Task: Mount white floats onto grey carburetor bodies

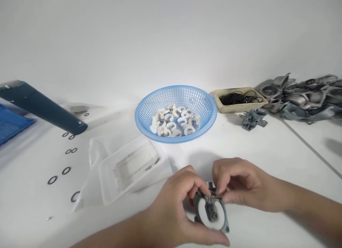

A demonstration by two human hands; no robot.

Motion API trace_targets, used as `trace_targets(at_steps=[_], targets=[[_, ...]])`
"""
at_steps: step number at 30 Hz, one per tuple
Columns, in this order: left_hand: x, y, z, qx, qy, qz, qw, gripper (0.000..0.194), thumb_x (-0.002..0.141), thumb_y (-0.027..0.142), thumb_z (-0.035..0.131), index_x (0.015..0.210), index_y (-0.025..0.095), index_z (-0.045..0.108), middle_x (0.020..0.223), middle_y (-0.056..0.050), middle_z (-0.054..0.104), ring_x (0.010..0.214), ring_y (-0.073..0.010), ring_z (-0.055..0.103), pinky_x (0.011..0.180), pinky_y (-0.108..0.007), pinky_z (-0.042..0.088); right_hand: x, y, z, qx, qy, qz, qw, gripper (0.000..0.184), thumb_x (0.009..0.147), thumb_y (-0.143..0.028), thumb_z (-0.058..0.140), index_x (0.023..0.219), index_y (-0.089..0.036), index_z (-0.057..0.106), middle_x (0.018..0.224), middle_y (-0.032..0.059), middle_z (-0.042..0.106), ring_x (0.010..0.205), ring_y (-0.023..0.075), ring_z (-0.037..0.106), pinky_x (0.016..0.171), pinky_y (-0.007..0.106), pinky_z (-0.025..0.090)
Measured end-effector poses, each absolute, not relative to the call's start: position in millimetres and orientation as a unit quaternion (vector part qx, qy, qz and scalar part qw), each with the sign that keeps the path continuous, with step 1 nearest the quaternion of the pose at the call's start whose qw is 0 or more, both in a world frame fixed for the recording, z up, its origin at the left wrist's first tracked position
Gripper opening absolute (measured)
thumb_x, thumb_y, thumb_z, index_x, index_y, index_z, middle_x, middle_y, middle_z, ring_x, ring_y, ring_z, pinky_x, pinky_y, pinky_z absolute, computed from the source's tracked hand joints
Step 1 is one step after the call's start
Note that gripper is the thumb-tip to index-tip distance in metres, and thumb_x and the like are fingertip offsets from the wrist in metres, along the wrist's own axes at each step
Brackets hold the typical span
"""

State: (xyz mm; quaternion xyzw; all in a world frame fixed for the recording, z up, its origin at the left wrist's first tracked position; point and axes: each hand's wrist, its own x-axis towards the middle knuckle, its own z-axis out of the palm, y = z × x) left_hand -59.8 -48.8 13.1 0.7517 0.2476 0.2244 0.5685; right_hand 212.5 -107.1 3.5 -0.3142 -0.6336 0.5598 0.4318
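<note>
Near the front edge, my left hand (179, 208) is closed around a grey metal carburetor body (226, 219), thumb below and fingers above. A white horseshoe-shaped float (219, 216) lies in its upturned face, with brass-coloured parts in the middle. My right hand (237, 185) is closed in a pinch at the body's upper right edge, where the fingertips hide most of what they grip. More white floats (171, 126) fill the bottom of a blue mesh basket (141, 114) beyond my hands.
A cream tray (240, 108) holds black rubber rings, with another carburetor body (253, 119) before it. Grey metal castings (296, 98) are heaped far right. At left are a white plastic box (107, 184), several black rings (66, 170), a dark teal cylinder (45, 107) and something blue (16, 125).
</note>
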Motion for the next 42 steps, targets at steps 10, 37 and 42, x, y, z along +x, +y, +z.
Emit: trace_targets(at_steps=[10, 37, 42], targets=[[-59, -49, 12, 0.732, 0.251, 0.22, 0.594, 0.07, 0.056, 0.059, 0.118, 0.097, 0.021, 0.076, 0.087, 0.004, 0.053, 0.068, -0.0103, 0.044, 0.06, -0.022, 0.038, 209, -105, 2, -0.325, -0.589, 0.61, 0.42, 0.007, 0.101, -0.023, 0.097, 0.107, -0.022, 0.094, 0.097, 0.0046, 0.076, 0.084, 0.0137, 0.072, 0.076, 0.022, 0.058], [-67, -35, 10, 0.791, 0.163, 0.257, 0.531, 0.061, 0.075, 0.053, 0.112, 0.113, 0.022, 0.076, 0.098, -0.002, 0.065, 0.081, -0.0168, 0.062, 0.073, -0.03, 0.05, 211, -114, 10, -0.361, -0.679, 0.476, 0.426, 0.005, 0.11, -0.027, 0.084, 0.107, -0.024, 0.082, 0.092, 0.0032, 0.071, 0.076, 0.0142, 0.066, 0.069, 0.024, 0.055], [-65, -39, 4, 0.781, 0.146, 0.289, 0.534, 0.06, 0.076, 0.051, 0.112, 0.111, 0.021, 0.075, 0.097, -0.002, 0.065, 0.08, -0.0166, 0.062, 0.071, -0.029, 0.052, 213, -114, 10, -0.37, -0.659, 0.502, 0.422, 0.007, 0.109, -0.03, 0.087, 0.106, -0.024, 0.085, 0.093, 0.0037, 0.071, 0.077, 0.015, 0.068, 0.07, 0.025, 0.056]])
